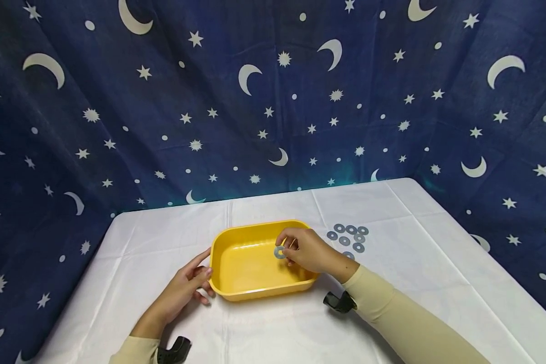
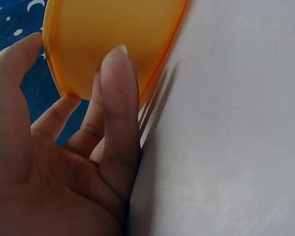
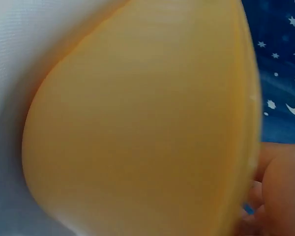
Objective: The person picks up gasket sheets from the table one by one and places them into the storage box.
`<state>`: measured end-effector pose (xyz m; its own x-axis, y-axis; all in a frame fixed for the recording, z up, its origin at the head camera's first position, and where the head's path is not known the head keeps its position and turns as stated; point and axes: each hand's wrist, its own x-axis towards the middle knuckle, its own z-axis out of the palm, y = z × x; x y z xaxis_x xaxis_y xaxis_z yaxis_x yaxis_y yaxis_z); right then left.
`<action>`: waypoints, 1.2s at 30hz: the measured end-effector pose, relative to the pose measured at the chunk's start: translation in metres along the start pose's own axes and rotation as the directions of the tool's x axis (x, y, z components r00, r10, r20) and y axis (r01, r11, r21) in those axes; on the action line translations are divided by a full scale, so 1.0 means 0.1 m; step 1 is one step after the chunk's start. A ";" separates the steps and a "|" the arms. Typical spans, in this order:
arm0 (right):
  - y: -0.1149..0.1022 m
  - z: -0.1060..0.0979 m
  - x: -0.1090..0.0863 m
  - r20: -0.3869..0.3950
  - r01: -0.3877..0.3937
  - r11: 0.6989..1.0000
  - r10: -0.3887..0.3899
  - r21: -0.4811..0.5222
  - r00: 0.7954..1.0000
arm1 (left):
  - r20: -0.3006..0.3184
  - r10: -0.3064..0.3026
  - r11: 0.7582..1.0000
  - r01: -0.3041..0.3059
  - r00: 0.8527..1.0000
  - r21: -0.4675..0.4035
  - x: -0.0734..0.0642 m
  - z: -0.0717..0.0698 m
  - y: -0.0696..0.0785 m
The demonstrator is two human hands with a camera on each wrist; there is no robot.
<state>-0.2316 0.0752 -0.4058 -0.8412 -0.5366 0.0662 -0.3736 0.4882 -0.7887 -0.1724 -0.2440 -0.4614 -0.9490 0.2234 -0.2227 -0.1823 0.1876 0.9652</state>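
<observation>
In the head view a yellow tray (image 1: 250,294) stands on the white-covered table. My right hand (image 1: 306,250) is over its right part, pinching a grey metal washer (image 1: 279,252) between thumb and fingers. On the left, my left hand (image 1: 182,290) touches the tray's outer left side with extended fingers, seen closer against the tray wall (image 2: 98,49) in the left wrist view. Several loose washers (image 1: 344,241) lie flat to the right of the tray, one partly hidden behind the right forearm. The tray's outer wall (image 3: 137,123) fills most of the right wrist view, hiding the washer there.
A white cloth (image 1: 418,283) covers the table. Behind and beside it hangs a dark blue curtain (image 1: 218,91) with moons and stars. Each wrist carries a black camera mount, one near the tray's front right corner (image 1: 338,302).
</observation>
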 end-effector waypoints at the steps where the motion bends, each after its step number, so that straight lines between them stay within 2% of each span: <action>1: 0.01 0.02 0.01 0.006 -0.003 1.000 0.003 -0.002 1.000 | -0.006 -0.003 1.000 0.003 1.000 0.003 0.00 0.01 0.00; 4: 0.04 0.06 0.05 0.018 -0.003 1.000 0.003 -0.014 1.000 | -0.018 -0.011 1.000 0.011 1.000 0.011 0.00 0.02 0.00; 12: 0.09 0.12 0.10 0.042 -0.016 0.995 0.020 -0.101 0.999 | 0.002 0.000 1.000 0.000 1.000 0.000 0.01 0.04 0.01; 20: 0.13 0.15 0.15 0.029 -0.003 0.970 0.010 -0.244 1.000 | 0.016 0.007 1.000 -0.007 1.000 0.003 0.01 0.02 0.02; 24: 0.12 0.18 0.16 0.047 0.016 0.957 -0.002 -0.290 0.999 | 0.000 -0.016 1.000 0.016 1.000 0.001 0.00 0.02 0.01; 28: 0.11 0.20 0.16 0.066 0.000 0.947 0.022 -0.320 0.998 | -0.015 -0.036 0.999 0.036 0.999 -0.003 0.00 0.02 -0.01; 32: 0.11 0.21 0.15 0.060 -0.037 0.939 0.061 -0.341 0.996 | 0.002 -0.025 1.000 0.025 1.000 0.001 0.02 0.02 -0.02; 36: 0.13 0.21 0.15 0.055 -0.037 0.933 0.061 -0.357 0.997 | 0.001 -0.018 1.000 0.018 1.000 0.001 0.03 0.02 -0.03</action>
<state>-0.2405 0.0590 -0.4282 -0.8396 -0.5430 -0.0156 -0.4570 0.7215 -0.5201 -0.1745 -0.2417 -0.4651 -0.9452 0.2207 -0.2405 -0.1994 0.1928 0.9608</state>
